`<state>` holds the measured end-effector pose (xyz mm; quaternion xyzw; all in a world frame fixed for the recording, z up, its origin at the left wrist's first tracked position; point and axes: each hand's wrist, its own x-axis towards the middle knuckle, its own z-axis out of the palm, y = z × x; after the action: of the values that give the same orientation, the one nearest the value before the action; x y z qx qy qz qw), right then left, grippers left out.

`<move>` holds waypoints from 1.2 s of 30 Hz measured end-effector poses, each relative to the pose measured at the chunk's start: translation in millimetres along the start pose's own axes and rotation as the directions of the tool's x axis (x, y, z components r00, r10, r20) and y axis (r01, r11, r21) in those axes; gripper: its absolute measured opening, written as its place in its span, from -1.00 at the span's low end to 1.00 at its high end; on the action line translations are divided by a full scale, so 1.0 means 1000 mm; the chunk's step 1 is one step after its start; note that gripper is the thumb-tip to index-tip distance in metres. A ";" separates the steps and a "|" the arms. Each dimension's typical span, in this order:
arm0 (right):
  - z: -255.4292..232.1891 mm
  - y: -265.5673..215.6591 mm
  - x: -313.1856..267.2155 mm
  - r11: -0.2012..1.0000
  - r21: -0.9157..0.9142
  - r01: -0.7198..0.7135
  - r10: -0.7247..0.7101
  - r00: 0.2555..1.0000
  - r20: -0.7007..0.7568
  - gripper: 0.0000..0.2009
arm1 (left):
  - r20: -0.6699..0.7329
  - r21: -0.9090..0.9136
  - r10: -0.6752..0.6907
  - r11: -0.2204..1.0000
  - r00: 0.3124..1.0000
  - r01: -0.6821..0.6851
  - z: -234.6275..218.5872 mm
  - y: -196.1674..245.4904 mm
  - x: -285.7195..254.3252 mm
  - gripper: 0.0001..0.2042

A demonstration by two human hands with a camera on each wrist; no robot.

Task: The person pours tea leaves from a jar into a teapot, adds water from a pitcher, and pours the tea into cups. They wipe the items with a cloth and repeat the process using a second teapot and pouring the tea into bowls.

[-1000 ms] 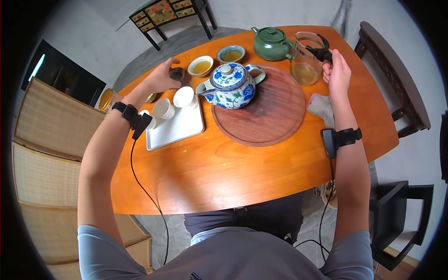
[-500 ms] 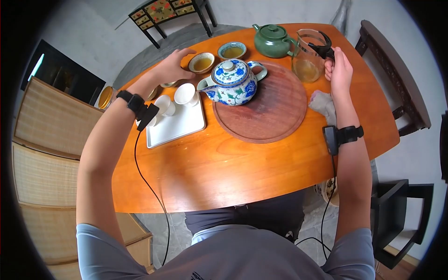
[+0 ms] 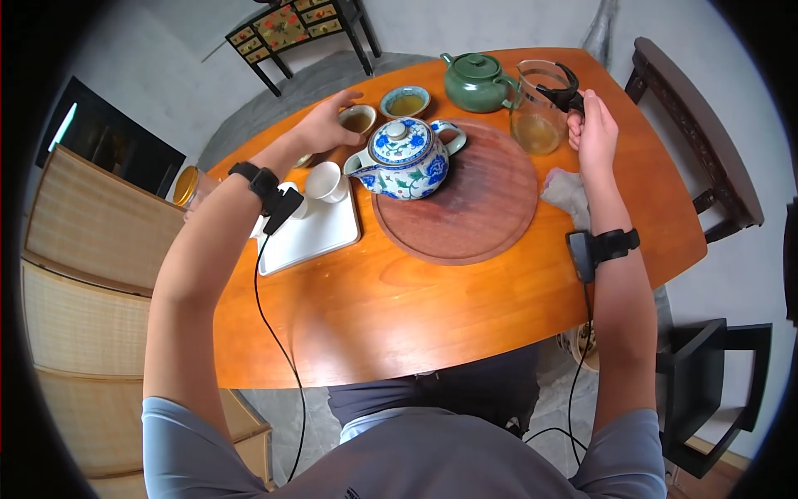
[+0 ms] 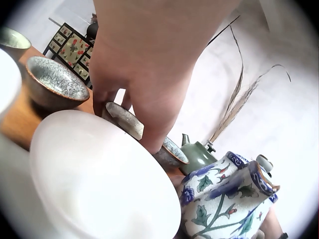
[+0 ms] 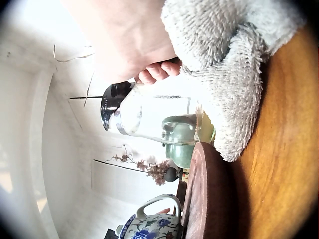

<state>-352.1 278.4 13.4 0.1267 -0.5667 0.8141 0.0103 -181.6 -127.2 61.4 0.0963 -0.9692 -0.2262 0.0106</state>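
My left hand (image 3: 327,123) has thumb and fingers on opposite sides of a small tea bowl (image 3: 358,121), pinching it at the rim. Amber tea shows inside. The left wrist view shows the same bowl (image 4: 124,119) between the digits. A second tea-filled bowl (image 3: 406,104), blue-green at the rim, sits just beyond. The blue-and-white floral teapot (image 3: 409,162) stands close to the right of this hand. Over at the right, my right hand (image 3: 596,137) grips the black handle (image 3: 563,93) of a glass pitcher (image 3: 536,125) with a little cloudy liquid at its bottom.
The floral teapot stands on a round wooden board (image 3: 465,224). A white tray (image 3: 320,245) with white cups (image 3: 327,181) lies below my left forearm. Behind the board is a green teapot (image 3: 476,83); a grey cloth (image 3: 568,193) lies by my right wrist.
My left hand moved right from a darker bowl at the left to the tea-filled bowl and took hold of its rim. My right hand keeps its grip on the pitcher handle.
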 end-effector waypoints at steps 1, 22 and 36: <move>0.000 0.000 0.000 1.000 -0.002 0.002 -0.002 1.000 0.000 -0.66 | -0.001 0.000 0.002 1.000 1.000 -0.002 0.000 0.000 0.001 -0.06; 0.003 -0.004 -0.002 0.999 -0.045 -0.016 0.015 1.000 -0.018 -0.57 | -0.376 -0.017 0.189 0.977 0.907 -0.211 -0.049 0.099 -0.001 -0.10; -0.001 0.001 0.001 0.992 -0.108 0.059 -0.059 0.998 0.008 -0.49 | -0.295 0.010 0.413 0.903 0.862 -0.429 -0.029 0.225 0.029 -0.08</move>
<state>-353.8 278.5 12.5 0.1444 -0.6060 0.7812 0.0399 -249.4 51.7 186.0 -0.0857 -0.9479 -0.2290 0.2043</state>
